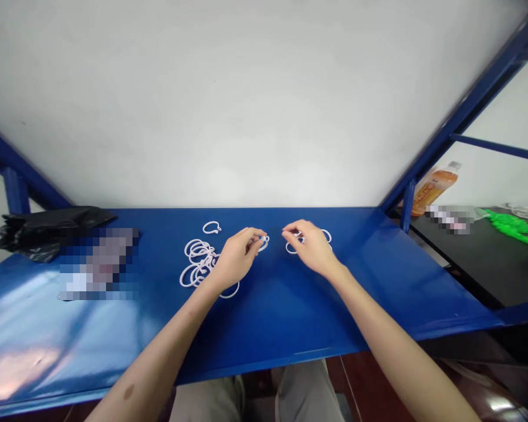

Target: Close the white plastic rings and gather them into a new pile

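Observation:
My left hand (237, 258) is pinched on a white plastic ring (264, 242) just above the blue table (264, 316). A pile of several white rings (198, 261) lies right beside that hand, and a single ring (212, 227) sits a little farther back. My right hand (310, 246) is closed in a pinch on another white ring (293, 247), with one more ring (326, 236) showing behind its knuckles. The two hands are close together, fingertips facing each other.
Black plastic bags (48, 230) lie at the table's back left. A white wall stands behind. To the right, past a blue frame post (407, 205), a dark table holds an orange bottle (433, 187) and green items (517, 228).

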Motion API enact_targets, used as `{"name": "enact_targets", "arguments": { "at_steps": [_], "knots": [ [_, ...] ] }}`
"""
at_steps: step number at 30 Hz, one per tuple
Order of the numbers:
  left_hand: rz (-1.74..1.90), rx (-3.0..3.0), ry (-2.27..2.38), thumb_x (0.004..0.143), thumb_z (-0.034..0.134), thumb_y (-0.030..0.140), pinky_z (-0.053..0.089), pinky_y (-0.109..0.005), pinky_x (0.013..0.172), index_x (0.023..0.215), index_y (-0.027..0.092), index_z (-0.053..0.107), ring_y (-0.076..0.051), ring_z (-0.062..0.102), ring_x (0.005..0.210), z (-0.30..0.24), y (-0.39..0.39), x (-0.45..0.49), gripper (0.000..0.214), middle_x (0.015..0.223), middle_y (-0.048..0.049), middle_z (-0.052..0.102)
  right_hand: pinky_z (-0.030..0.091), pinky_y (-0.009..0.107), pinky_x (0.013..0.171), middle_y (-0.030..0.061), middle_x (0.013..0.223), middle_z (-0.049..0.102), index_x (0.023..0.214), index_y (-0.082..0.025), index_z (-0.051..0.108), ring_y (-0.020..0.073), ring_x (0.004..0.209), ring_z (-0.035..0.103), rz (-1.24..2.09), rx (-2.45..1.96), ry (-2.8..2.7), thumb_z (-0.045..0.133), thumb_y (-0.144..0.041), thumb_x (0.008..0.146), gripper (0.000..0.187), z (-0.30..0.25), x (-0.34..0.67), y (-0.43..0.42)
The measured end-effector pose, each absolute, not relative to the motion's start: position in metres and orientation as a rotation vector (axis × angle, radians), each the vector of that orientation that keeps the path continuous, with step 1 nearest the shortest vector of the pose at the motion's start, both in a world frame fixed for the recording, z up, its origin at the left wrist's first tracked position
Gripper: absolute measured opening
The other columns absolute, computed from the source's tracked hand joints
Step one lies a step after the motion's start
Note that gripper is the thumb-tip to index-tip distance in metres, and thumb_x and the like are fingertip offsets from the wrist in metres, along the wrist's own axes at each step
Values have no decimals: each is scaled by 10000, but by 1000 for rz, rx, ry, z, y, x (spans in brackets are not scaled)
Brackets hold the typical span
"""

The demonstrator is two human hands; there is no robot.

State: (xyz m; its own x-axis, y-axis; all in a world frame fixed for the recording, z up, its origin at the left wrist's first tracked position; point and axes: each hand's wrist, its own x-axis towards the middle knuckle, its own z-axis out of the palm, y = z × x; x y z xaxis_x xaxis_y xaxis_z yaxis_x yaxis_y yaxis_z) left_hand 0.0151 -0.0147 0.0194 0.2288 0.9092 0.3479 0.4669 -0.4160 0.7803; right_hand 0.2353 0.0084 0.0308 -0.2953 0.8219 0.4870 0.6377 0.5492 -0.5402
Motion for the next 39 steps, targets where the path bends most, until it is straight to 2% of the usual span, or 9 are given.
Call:
{"name": "enact_targets", "arguments": {
  "at_steps": [2,7,10,15,22,27,32,36,39],
  "knots": [
    [1115,1754,1139,956,521,339,569,-300,672,1100,199,626,-149,659,680,23,-16,16,227,826,-19,685,544,349,785,40,999,739,1068,-234,675,190,859,675,525,-1093,-1972,590,-327,969,160,22,214,-2],
    [1145,1477,997,904,604,357,598,-328,717,1085,167,640,-164,686,737,30,-18,21,264,808,-23,696,569,343,748,32,921,750,1128,-235,608,192,794,717,660,-1030,-1794,558,-347,978,194,-2,192,-17],
    [1161,1435,989,889,626,345,601,-329,712,1081,164,637,-168,694,727,29,-18,23,264,783,-18,700,588,328,710,24,875,756,1046,-235,608,194,756,737,732,-1013,-1680,593,-371,961,160,-8,194,-16],
    [1165,1544,1033,878,634,320,581,-301,690,903,172,637,-167,706,712,19,-19,25,150,809,-28,732,577,282,639,8,793,754,857,-230,656,170,647,713,761,-964,-1668,643,-339,928,131,-8,198,-17],
    [1182,2008,1190,909,558,167,540,-276,794,840,199,686,-171,719,852,15,-26,28,149,903,-13,769,547,278,644,5,767,761,820,-237,675,173,661,718,649,-1014,-1771,620,-316,944,157,-13,205,-25],
    [1212,2161,1145,959,471,161,550,-271,804,966,201,741,-166,706,890,17,-22,24,273,992,-56,751,550,300,652,-6,742,730,837,-236,618,178,652,703,693,-1054,-1722,676,-372,910,164,-13,200,-18],
    [1104,2161,1191,955,424,140,553,-280,775,1222,210,670,-158,697,828,17,-19,17,370,979,-48,743,568,321,760,39,947,726,1080,-235,647,175,795,695,612,-962,-1814,636,-309,947,152,-2,198,-18],
    [936,2104,1216,963,454,189,558,-313,833,1414,203,493,-169,707,841,18,-16,13,453,975,-30,763,540,316,770,32,937,712,976,-243,697,171,813,664,532,-896,-2014,596,-276,981,106,2,205,-18],
    [900,2175,1422,968,497,279,548,-362,906,1393,198,531,-221,695,991,14,-5,1,435,1137,-80,744,528,329,788,26,922,730,949,-243,694,185,816,670,448,-946,-2021,613,-305,975,105,2,218,-8]
  ]
}}
